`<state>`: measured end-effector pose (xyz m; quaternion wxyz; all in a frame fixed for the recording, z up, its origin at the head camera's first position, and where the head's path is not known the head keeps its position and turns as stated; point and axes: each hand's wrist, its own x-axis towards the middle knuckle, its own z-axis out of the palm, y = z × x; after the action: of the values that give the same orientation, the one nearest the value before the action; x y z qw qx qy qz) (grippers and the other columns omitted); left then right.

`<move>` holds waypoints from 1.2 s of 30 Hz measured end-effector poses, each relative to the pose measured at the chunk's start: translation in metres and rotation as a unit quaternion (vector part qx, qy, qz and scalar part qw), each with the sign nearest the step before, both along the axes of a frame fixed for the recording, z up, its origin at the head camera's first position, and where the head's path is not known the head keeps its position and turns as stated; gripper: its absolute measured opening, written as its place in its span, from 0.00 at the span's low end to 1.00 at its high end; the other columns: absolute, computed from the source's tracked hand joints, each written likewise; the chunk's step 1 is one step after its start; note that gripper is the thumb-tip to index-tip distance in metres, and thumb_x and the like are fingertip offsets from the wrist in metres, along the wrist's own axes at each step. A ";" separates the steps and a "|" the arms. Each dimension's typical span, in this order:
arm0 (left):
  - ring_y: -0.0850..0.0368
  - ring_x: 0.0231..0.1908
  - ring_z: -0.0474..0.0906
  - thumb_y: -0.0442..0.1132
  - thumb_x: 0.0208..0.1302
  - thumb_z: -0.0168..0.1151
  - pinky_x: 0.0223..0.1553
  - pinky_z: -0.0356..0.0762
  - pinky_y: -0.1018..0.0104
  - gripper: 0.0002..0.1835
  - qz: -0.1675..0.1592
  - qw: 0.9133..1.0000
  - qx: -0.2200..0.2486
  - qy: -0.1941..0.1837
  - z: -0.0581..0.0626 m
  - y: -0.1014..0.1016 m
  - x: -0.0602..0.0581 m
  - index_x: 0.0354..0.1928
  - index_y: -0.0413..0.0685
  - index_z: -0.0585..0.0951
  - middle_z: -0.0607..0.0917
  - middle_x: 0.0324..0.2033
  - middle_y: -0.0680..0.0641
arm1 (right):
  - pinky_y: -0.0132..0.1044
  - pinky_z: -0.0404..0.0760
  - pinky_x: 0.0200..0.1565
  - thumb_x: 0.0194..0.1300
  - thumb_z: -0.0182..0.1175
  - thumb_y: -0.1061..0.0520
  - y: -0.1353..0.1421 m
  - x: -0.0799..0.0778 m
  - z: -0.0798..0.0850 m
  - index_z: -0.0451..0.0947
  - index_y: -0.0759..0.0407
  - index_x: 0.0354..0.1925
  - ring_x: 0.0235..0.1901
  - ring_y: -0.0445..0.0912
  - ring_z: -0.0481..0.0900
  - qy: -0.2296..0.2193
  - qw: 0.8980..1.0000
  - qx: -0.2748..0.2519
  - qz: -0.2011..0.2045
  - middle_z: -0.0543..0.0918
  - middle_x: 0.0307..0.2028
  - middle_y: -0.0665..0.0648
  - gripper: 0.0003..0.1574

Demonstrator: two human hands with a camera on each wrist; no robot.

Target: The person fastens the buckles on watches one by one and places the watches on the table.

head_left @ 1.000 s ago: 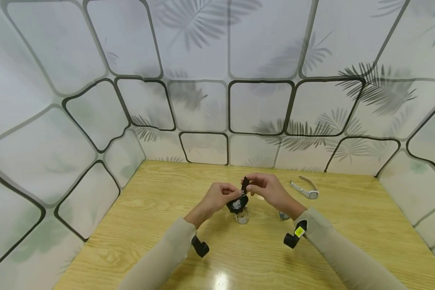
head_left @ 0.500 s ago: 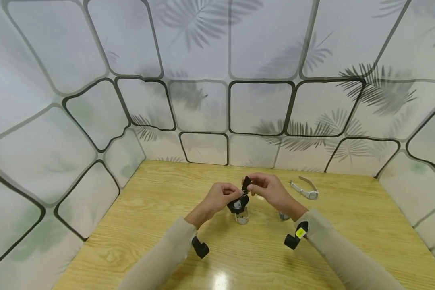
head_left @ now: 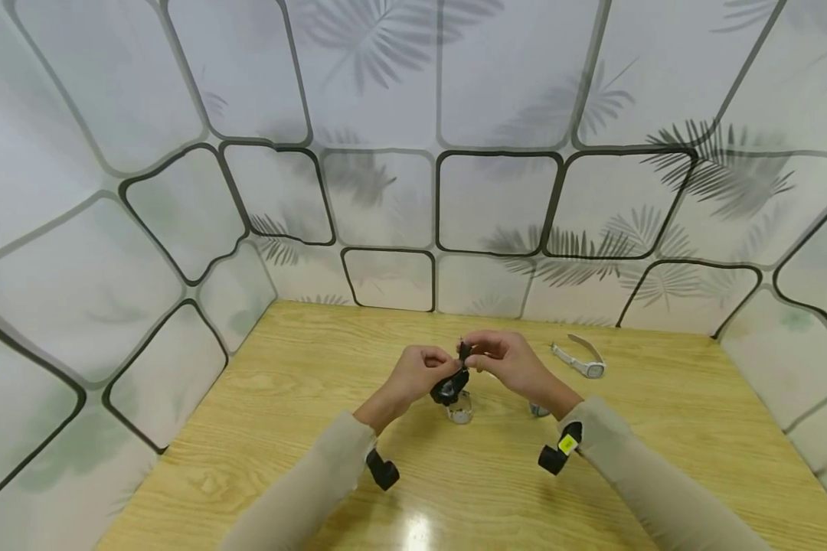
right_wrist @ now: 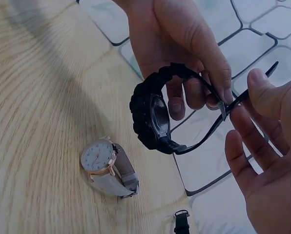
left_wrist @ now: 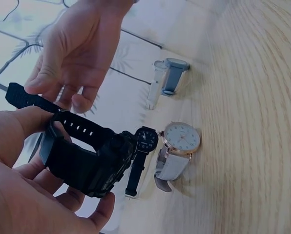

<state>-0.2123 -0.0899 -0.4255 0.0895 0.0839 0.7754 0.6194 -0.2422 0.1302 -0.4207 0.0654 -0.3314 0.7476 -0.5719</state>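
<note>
Two hands [head_left: 412,375] [head_left: 513,363], grip narrowed, pinch a chunky, round black watch's [right_wrist: 144,119] hole-punched strap [left_wrist: 82,125].

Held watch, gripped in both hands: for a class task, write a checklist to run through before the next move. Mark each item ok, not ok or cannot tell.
1. Left grip on the held watch: ok, pinching it beside the buckle.
2. Right grip on the strap end: ok, thumb and fingers pinch it.
3. Strap end through the buckle: ok, it comes out beyond it.
4. Prong seated in a hole: cannot tell, too small to make out.
5. One grip free: not ok, both are on the held watch.
6. White-dial watch clear of the held watch: ok, apart on the table.
</note>
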 end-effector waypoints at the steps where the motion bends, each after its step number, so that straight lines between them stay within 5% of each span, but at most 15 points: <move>1: 0.61 0.33 0.81 0.43 0.71 0.67 0.35 0.75 0.68 0.12 0.001 1.000 -0.002 0.003 0.000 0.000 0.000 0.39 0.40 0.89 0.90 0.34 0.46 | 0.40 0.85 0.41 0.73 0.64 0.61 -0.001 0.001 0.000 0.81 0.66 0.58 0.44 0.51 0.85 0.007 1.000 0.006 -0.003 0.84 0.52 0.63 0.18; 8: 0.58 0.42 0.85 0.42 0.74 0.64 0.46 0.82 0.63 0.12 -0.015 1.000 0.002 0.010 -0.003 -0.003 -0.001 0.45 0.40 0.88 0.90 0.42 0.46 | 0.54 0.85 0.43 0.71 0.66 0.60 -0.003 0.001 -0.002 0.84 0.57 0.55 0.44 0.54 0.84 0.061 0.998 0.030 -0.016 0.85 0.51 0.58 0.15; 19: 0.58 0.42 0.85 0.38 0.78 0.59 0.47 0.83 0.63 0.13 -0.053 0.998 0.019 -0.010 -0.003 -0.009 0.001 0.51 0.36 0.85 0.88 0.44 0.45 | 0.39 0.84 0.37 0.66 0.71 0.57 -0.007 0.005 -0.011 0.87 0.47 0.51 0.34 0.43 0.82 0.151 0.985 0.067 -0.050 0.85 0.38 0.45 0.15; 36: 0.53 0.56 0.80 0.31 0.78 0.47 0.63 0.74 0.53 0.18 -0.143 0.989 0.029 0.007 -0.008 -0.025 -0.001 0.61 0.38 0.81 0.84 0.57 0.43 | 0.38 0.79 0.30 0.61 0.74 0.59 -0.009 0.004 -0.011 0.88 0.49 0.49 0.34 0.41 0.78 0.230 0.971 0.055 -0.032 0.86 0.44 0.48 0.17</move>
<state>-0.2132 -0.1150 -0.4337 0.1697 0.2010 0.7374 0.6221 -0.2383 0.1217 -0.4312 -0.1082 -0.4261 0.7831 -0.4399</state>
